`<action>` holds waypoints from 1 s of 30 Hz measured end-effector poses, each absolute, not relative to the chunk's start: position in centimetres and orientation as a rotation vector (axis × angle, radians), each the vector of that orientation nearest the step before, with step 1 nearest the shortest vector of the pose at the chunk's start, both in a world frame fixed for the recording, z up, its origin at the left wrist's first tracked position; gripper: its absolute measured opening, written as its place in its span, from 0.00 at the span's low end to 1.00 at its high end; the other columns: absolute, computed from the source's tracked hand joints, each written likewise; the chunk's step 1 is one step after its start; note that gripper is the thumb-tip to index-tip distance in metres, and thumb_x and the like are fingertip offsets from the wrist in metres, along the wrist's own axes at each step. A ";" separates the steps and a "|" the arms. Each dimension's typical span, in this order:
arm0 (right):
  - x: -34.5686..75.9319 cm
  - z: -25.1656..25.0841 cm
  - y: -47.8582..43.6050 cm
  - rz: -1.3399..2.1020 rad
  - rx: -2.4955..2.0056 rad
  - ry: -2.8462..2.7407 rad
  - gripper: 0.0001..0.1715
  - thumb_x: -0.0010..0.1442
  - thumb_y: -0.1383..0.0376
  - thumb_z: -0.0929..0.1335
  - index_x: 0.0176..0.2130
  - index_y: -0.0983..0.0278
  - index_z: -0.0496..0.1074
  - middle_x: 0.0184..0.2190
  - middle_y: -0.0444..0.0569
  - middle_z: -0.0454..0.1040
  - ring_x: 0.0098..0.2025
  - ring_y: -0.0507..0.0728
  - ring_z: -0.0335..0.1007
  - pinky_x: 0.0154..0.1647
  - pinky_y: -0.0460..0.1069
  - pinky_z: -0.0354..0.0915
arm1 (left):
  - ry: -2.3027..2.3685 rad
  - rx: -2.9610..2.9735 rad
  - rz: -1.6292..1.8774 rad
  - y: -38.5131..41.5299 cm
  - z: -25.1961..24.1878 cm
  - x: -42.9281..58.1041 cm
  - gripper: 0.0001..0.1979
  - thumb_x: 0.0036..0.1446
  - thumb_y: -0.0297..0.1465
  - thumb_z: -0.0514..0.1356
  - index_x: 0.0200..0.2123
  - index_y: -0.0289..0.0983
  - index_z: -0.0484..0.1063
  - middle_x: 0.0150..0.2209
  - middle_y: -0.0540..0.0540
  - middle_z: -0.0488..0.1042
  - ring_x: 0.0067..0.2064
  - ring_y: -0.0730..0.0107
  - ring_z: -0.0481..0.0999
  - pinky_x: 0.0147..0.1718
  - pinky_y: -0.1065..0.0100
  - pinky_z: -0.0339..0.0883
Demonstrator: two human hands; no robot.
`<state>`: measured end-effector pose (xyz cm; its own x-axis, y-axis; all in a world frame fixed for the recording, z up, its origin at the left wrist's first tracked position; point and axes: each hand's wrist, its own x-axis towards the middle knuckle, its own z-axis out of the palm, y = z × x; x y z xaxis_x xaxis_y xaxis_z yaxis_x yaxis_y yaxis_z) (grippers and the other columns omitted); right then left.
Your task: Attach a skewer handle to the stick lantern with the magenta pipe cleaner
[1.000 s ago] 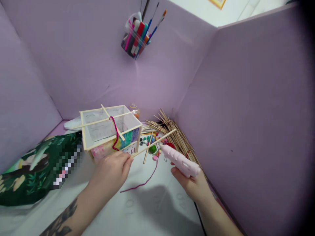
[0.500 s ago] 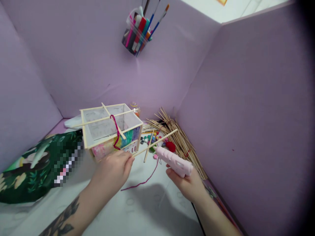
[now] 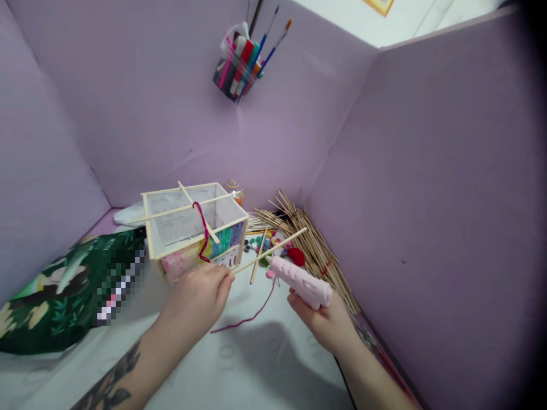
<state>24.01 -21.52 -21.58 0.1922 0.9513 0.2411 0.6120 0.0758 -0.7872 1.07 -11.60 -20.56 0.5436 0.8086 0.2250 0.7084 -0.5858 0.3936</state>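
Note:
My left hand (image 3: 194,299) pinches the near end of a wooden stick cross (image 3: 273,248), two thin sticks joined at an angle, held just above the white table. My right hand (image 3: 322,322) grips a pink glue gun (image 3: 299,281); its nozzle points at the spot where the sticks cross. Left of the sticks stands a box-shaped stick frame (image 3: 194,228) with paper sides, crossed sticks on top and a magenta yarn (image 3: 203,230) hanging over it. A loose strand of the yarn trails on the table (image 3: 248,320) below the sticks.
A heap of wooden sticks (image 3: 307,242) lies in the far right corner, with small coloured pompoms (image 3: 262,246) beside it. A cup of markers and brushes (image 3: 239,62) hangs on the purple partition. A green patterned bag (image 3: 64,290) lies at the left.
The glue gun has moved left, bringing its nozzle up to the stick cross. My left hand has held the sticks nearly still.

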 end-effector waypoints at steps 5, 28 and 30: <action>24.2 -21.1 -21.6 0.477 -1.622 -1.514 0.10 0.55 0.62 0.66 0.34 0.65 0.74 0.24 0.45 0.70 0.24 0.52 0.63 0.25 0.45 0.62 | 1.260 2.523 0.557 -11.5 -20.7 1.1 0.16 0.63 0.34 0.47 0.32 0.38 0.73 0.34 0.45 0.76 0.38 0.63 0.75 0.37 0.64 0.63; 25.6 -20.1 -22.1 0.355 -1.682 -1.377 0.15 0.57 0.59 0.66 0.38 0.66 0.76 0.23 0.44 0.69 0.23 0.51 0.57 0.24 0.45 0.60 | 1.242 2.465 0.468 -11.7 -20.5 1.1 0.17 0.64 0.35 0.46 0.34 0.38 0.73 0.34 0.46 0.75 0.39 0.60 0.74 0.38 0.61 0.63; 25.8 -19.8 -22.2 0.335 -1.689 -1.390 0.13 0.57 0.59 0.66 0.34 0.65 0.75 0.22 0.44 0.68 0.22 0.51 0.57 0.23 0.45 0.59 | 1.236 2.465 0.465 -11.7 -20.5 1.1 0.17 0.64 0.35 0.46 0.34 0.38 0.73 0.35 0.46 0.75 0.39 0.60 0.74 0.38 0.61 0.62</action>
<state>25.82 -22.15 -19.83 0.3327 0.8876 0.3184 0.6454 0.0319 -0.7632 1.13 -11.68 -20.47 0.5670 0.8126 0.1349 0.7001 -0.5617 0.4408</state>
